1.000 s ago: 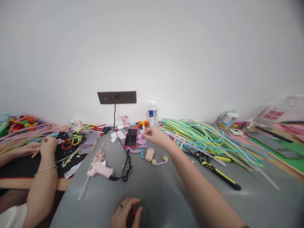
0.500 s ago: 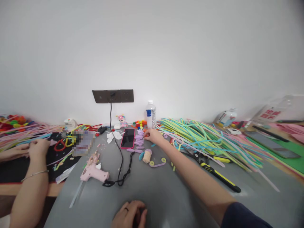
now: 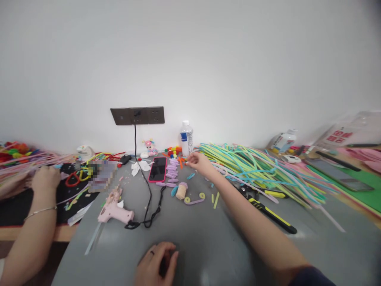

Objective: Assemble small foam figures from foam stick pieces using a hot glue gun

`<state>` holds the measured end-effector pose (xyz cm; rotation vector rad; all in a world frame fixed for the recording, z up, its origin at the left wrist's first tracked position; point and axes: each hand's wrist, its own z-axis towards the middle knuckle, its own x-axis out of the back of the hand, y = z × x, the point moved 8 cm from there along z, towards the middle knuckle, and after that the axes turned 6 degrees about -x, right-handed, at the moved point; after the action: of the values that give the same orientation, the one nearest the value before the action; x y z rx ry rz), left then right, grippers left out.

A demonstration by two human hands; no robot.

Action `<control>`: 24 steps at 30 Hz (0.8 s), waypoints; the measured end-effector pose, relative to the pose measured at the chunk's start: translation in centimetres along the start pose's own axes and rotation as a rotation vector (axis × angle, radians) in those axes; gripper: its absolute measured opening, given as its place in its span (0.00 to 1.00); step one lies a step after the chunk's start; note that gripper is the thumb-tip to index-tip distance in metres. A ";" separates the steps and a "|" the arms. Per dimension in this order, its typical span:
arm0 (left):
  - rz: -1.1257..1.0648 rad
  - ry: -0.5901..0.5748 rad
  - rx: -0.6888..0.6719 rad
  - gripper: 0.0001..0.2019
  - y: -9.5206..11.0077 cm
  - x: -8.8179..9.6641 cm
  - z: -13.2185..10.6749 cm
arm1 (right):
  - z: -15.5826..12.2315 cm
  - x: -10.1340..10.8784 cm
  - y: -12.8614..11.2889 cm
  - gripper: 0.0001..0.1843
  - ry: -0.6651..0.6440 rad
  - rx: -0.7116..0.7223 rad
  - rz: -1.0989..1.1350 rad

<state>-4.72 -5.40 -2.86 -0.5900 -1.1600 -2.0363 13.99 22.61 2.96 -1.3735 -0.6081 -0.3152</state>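
Note:
My right hand [image 3: 199, 162] reaches to the back of the grey table, fingers bent into a pinch beside a clear bottle [image 3: 186, 139] and some small orange pieces [image 3: 181, 162]. Whatever it may hold is too small to make out. Just left of it lies a row of short lilac pipe cleaner pieces [image 3: 172, 171]. My left hand [image 3: 157, 262] rests at the near edge, loosely curled, with a gap between thumb and fingers and nothing visible inside. Between the hands sit a beige roll with a lilac top [image 3: 181, 191] and a lilac strip with curled yellow-green ends [image 3: 195, 201].
A pink glue gun [image 3: 114, 212] with a black cord lies left, near a phone [image 3: 158, 169]. Long pipe cleaners [image 3: 253, 165] and yellow-black pliers [image 3: 270, 214] spread right. Another person's hands [image 3: 46, 180] work at far left. A small pink figure [image 3: 151, 148] stands behind.
My right hand has moved from the lilac pieces toward the right, beside the bottle. My left hand stays at the near edge. The whole view has shifted slightly.

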 end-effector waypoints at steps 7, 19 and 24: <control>-0.068 0.036 -0.049 0.09 1.6 1.0 5.8 | -4.7 1.2 1.9 0.19 -0.042 0.006 0.335; 0.450 0.034 0.016 0.09 2.3 -2.7 11.0 | -7.1 0.8 0.2 0.15 -0.016 0.192 0.336; 0.474 0.033 0.052 0.12 2.5 -3.3 11.4 | -8.5 -0.4 -1.8 0.09 -0.048 0.459 0.112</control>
<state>-0.22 4.83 1.85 -0.7245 -0.9422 -1.6018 14.52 13.96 3.56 -0.9696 -0.5963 -0.0451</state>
